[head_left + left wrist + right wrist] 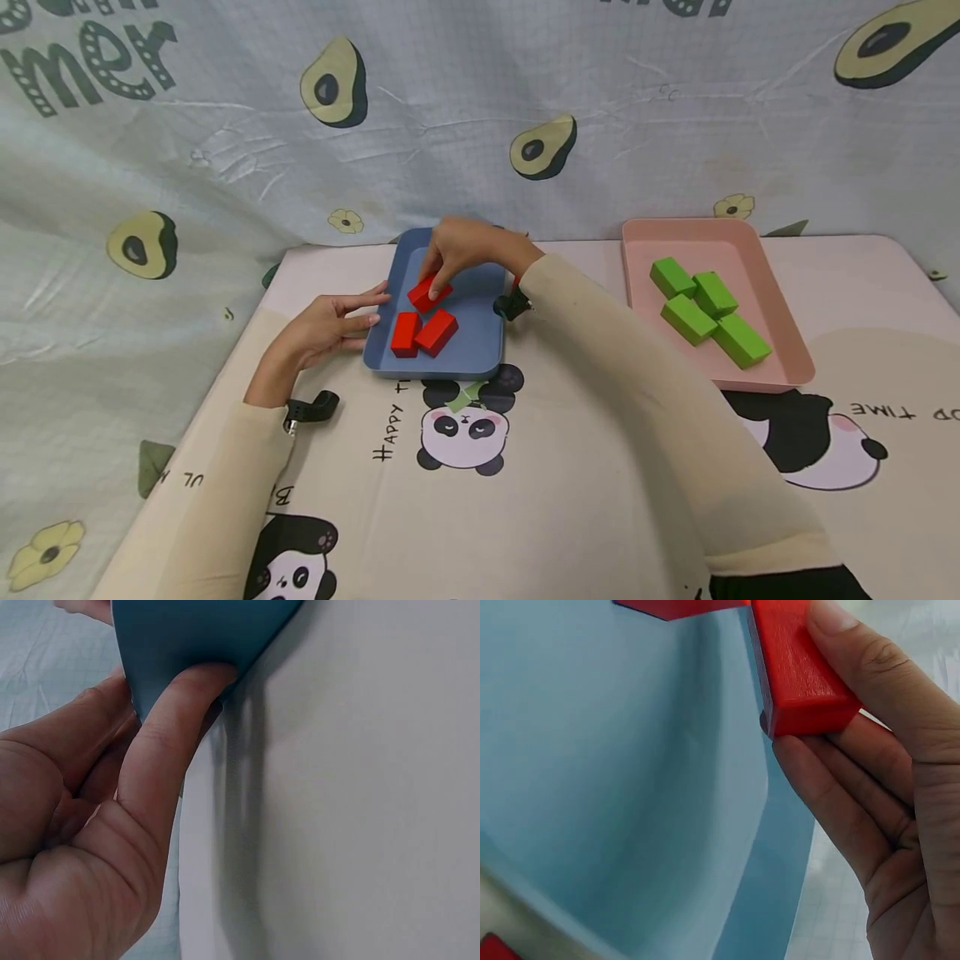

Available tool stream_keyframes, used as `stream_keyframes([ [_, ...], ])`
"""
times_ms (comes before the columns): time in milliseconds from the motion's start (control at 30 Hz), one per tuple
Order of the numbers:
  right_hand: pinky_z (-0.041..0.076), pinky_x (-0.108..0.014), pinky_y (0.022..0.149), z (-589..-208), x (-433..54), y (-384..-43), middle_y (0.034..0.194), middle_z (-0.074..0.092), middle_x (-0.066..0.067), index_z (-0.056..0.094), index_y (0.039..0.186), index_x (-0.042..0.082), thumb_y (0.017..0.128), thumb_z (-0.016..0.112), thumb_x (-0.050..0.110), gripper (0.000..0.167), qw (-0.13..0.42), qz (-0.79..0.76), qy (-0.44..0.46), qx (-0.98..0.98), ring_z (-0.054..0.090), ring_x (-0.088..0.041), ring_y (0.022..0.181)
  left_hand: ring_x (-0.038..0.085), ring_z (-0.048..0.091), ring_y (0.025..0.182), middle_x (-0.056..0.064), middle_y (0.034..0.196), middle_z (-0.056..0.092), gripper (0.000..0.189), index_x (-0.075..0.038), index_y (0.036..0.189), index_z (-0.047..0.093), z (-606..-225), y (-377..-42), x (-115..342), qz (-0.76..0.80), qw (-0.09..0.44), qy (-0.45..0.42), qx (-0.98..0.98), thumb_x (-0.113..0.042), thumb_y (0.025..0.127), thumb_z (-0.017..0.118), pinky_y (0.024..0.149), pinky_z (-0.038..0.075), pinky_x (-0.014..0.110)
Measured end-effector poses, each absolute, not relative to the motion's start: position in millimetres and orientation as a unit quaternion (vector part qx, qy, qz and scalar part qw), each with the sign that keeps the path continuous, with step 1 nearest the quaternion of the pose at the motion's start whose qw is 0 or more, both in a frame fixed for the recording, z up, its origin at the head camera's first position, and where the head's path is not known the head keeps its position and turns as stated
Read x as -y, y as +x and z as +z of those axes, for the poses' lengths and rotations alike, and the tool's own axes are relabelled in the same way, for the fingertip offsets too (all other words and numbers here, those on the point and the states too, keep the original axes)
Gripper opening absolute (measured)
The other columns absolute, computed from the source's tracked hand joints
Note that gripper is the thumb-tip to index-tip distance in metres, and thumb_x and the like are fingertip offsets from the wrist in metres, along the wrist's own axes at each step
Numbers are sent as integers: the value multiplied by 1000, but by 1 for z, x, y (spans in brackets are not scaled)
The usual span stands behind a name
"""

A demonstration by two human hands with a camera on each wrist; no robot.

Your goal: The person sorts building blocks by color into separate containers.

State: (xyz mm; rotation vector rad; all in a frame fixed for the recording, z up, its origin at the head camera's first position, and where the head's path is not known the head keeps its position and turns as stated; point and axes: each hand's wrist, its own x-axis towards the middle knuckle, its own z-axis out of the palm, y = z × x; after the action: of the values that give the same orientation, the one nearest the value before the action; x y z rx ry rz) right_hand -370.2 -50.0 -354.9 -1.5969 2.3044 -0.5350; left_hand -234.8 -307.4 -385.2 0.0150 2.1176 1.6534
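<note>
My right hand (459, 250) pinches a red block (802, 682) between thumb and fingers, over the upper left part of the blue tray (476, 333). Just below it in the head view, two more red blocks lie on the tray floor: an upright-looking one on the left (405, 335) and a slanted one (437, 333) beside it. Against the tray's left side rests my left hand (322, 329), fingers extended. In the left wrist view its thumb (184, 712) presses the outer wall, while the other fingers are partly hidden behind it.
A pink tray (787, 350) stands to the right, with several green blocks (688, 320) grouped inside. Panda pictures decorate the tablecloth (570, 467). Behind the table hangs a pale curtain (442, 158) printed with avocados. My right forearm crosses the space between the trays.
</note>
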Motion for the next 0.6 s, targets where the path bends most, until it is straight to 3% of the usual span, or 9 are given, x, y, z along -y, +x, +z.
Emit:
stream_keyframes([
  [367,57,-28,87,-356,61,-369,107,77,-4,79,117,13,87,84,32,36,155,-153,-572,-790,71,-14,94,5,64,116,-4,167,26,53,-7,151,48,-385,-237,306,593,220,0,-775,-5,101,63,88,58,36],
  [600,55,-28,93,-361,63,-369,114,76,-5,75,122,11,89,81,27,37,181,-158,-570,-785,70,-14,104,7,62,119,-4,167,28,53,-8,151,48,-386,-235,306,588,218,-8,-779,-4,100,63,87,59,35],
])
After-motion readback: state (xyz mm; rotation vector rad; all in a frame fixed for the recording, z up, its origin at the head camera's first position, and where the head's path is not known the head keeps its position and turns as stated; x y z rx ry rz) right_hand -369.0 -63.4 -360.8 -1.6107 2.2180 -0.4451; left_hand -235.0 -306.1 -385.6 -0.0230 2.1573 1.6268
